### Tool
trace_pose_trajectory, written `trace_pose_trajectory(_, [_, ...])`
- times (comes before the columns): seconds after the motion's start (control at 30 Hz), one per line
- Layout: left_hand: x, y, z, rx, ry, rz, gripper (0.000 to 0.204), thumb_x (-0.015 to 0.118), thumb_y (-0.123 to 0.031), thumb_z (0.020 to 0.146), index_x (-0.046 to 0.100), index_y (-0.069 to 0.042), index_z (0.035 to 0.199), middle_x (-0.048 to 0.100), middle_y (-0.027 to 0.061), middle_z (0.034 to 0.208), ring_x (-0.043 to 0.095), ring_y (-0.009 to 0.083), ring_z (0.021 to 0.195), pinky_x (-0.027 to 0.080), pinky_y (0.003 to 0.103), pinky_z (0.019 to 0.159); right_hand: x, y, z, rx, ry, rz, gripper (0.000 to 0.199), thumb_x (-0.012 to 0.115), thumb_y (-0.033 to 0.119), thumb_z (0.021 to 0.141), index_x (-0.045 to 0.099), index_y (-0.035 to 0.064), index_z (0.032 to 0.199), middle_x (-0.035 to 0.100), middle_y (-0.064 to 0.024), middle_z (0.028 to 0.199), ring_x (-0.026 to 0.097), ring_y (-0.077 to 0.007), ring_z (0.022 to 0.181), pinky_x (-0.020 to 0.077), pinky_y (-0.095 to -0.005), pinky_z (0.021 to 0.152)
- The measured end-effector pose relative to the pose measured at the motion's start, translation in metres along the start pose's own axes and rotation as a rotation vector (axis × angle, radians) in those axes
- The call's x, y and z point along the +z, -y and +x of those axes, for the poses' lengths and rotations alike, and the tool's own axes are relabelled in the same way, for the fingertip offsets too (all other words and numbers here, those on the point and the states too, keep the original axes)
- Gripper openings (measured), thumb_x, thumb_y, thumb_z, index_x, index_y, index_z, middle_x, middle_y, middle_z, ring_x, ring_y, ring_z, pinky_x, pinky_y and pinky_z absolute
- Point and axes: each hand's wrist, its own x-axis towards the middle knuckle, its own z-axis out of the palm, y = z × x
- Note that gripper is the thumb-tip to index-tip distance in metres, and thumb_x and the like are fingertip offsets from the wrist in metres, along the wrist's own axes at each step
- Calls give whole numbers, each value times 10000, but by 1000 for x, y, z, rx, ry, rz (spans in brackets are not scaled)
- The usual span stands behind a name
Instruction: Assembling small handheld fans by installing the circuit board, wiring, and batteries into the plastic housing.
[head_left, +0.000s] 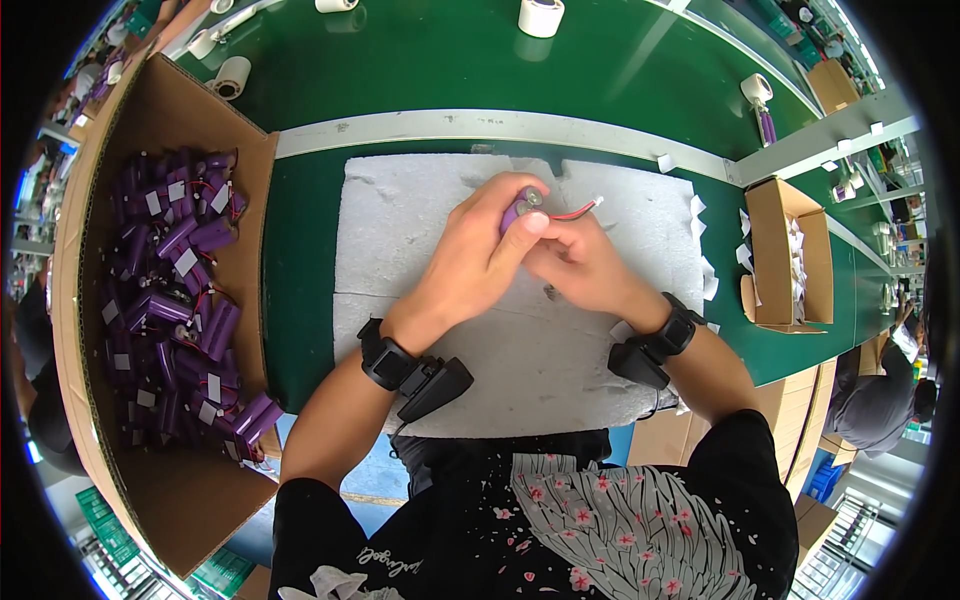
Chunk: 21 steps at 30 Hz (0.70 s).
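Above the pale foam sheet, my left hand is closed around a small purple battery pack, thumb across its side. Silvery round cell ends show at the top of the pack. Red and dark wires run from it to the right and end in a small white connector. My right hand is closed, its curled fingers against the pack below the wires. Its fingertips are partly hidden by my left thumb, so what they pinch cannot be made out.
A large cardboard box on the left holds many purple battery packs. At right, a smaller carton holds white paper pieces. A pale metal rail crosses behind the foam; white rolls stand beyond it.
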Motion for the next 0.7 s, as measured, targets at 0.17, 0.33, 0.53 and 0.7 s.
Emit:
trace_pose_trajectory(0.17, [0, 1, 0, 2, -5, 5, 309, 528, -272, 955, 546, -11, 1118, 596, 176, 985, 587, 311, 850, 476, 375, 785, -1, 1, 0, 22, 8, -22, 130, 612, 33, 868, 670, 25, 985, 579, -3, 683, 463, -40, 581, 352, -230, 505])
trace_pose_trajectory(0.33, [0, 0, 0, -4, -8, -1, 303, 528, -272, 957, 544, -17, 1120, 590, 165, 956, 572, 299, 812, 472, 372, 759, 0, 2, 0, 20, 2, -14, 125, 613, 33, 866, 667, 19, 978, 579, -5, 680, 464, -40, 580, 355, -230, 507])
trace_pose_trajectory(0.53, [0, 0, 0, -2, -11, -7, 306, 520, -281, 962, 542, -20, 1119, 580, 158, 921, 558, 288, 779, 466, 368, 738, -1, 1, 0, 22, 9, -20, 118, 611, 34, 864, 666, 16, 967, 587, -10, 684, 471, -45, 583, 361, -233, 510])
trace_pose_trajectory(0.7, [0, -1, 0, -22, -12, -9, 310, 514, -287, 965, 543, -19, 1118, 580, 159, 917, 559, 287, 777, 466, 366, 737, -1, 1, 1, 22, 10, -36, 113, 606, 35, 864, 667, 15, 957, 595, -16, 690, 477, -53, 585, 366, -238, 513])
